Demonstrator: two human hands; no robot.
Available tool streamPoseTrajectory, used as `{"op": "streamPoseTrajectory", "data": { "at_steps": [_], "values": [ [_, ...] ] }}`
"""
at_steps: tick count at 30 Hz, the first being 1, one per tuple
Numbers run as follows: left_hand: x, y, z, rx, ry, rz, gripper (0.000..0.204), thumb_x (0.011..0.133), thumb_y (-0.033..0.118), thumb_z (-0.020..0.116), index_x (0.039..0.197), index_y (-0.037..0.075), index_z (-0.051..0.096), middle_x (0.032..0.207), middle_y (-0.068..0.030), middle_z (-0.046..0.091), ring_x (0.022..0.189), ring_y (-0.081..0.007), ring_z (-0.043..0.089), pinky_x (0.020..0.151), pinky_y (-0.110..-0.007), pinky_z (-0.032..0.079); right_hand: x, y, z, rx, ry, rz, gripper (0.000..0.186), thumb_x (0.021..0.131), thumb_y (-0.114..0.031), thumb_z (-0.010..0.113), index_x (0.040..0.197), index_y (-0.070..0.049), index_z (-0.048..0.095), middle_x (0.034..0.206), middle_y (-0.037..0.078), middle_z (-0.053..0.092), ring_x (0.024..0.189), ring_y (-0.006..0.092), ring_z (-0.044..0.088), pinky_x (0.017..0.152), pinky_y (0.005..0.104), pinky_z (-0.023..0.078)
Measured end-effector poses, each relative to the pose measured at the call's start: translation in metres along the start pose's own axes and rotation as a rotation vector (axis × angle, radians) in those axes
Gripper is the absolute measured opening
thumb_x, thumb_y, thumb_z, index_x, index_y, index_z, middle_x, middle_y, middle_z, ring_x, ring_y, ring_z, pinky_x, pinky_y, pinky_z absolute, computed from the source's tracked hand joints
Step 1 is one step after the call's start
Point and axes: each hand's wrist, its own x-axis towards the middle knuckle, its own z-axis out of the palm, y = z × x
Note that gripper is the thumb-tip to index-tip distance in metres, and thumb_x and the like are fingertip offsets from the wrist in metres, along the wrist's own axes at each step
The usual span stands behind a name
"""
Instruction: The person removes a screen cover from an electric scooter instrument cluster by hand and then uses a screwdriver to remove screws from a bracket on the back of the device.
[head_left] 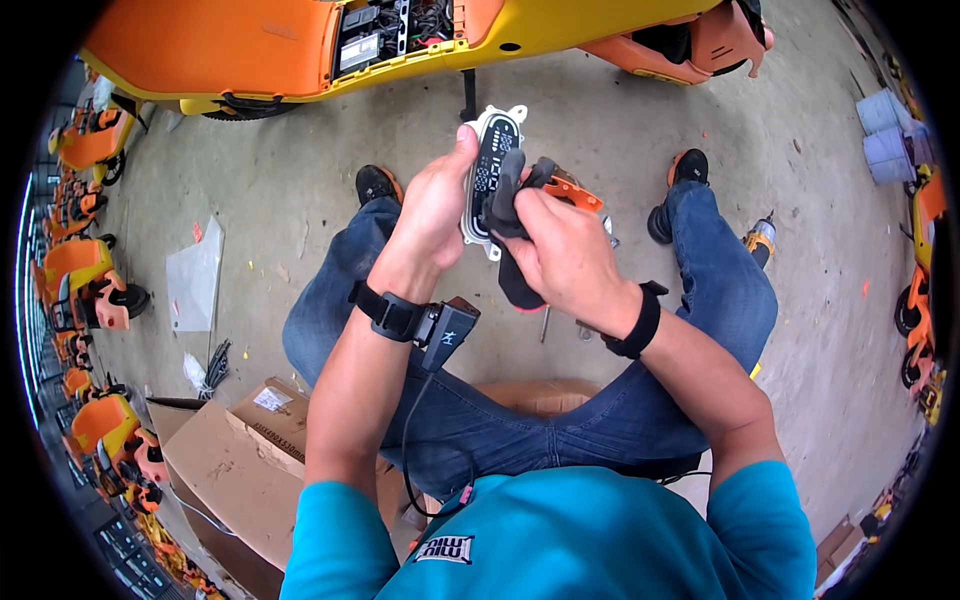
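Note:
My left hand [435,205] is closed around the left side of a scooter's display panel [482,170]. The panel is oval, with a white rim, mounting tabs and a black face bearing pale markings. Pinched in my right hand [570,250] is a dark grey glove [520,282] with finger-like lobes and a bit of red at its lower edge. Its upper lobes lie over the panel's right side and appear to touch the face. The glove and my fingers hide part of the display.
Ahead stands a yellow and orange scooter [230,45] with an open wiring compartment [385,40]. An orange part [572,192] lies beyond my right hand. A power drill [761,241] is right of my knee; cardboard boxes [235,470] stand left. A white sheet [193,285] lies on the floor.

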Motion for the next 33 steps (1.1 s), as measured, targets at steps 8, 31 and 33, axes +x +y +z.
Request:
{"op": "streamPoseTrajectory", "data": {
  "at_steps": [8, 31, 33],
  "values": [
    [0.001, -0.002, 0.005, -0.090, 0.080, 0.031, 0.050, 0.107, 0.038, 0.032, 0.114, -0.002, 0.061, 0.102, -0.0126, 0.069, 0.088, -0.0195, 0.068, 0.079, -0.035, 0.057, 0.005, 0.002, -0.004, -0.014, -0.017, 0.038, 0.022, 0.079, -0.008, 0.069, 0.088, -0.002, 0.051, 0.080, 0.015, 0.060, 0.073, 0.0362, 0.062, 0.061, 0.0430, 0.050],
    [-0.003, -0.021, 0.016, 0.139, 0.052, -0.050, 0.054, 0.108, 0.039, 0.023, 0.125, -0.002, 0.053, 0.107, -0.0160, 0.067, 0.092, -0.0238, 0.069, 0.084, -0.035, 0.058, 0.038, 0.043, -0.003, -0.210, 0.179, 0.186, 0.021, 0.087, -0.013, 0.066, 0.093, -0.003, 0.049, 0.087, 0.018, 0.064, 0.077, 0.0420, 0.063, 0.062, 0.0475, 0.049],
    [-0.006, -0.016, 0.020, 0.118, -0.043, -0.084, 0.056, 0.108, 0.040, 0.022, 0.126, -0.004, 0.052, 0.107, -0.0196, 0.067, 0.090, -0.0262, 0.070, 0.083, -0.037, 0.059, 0.049, 0.080, -0.021, -0.377, 0.236, 0.340, 0.022, 0.090, -0.019, 0.064, 0.095, -0.003, 0.050, 0.084, 0.021, 0.065, 0.079, 0.0439, 0.063, 0.065, 0.0509, 0.049]
  ]
}}
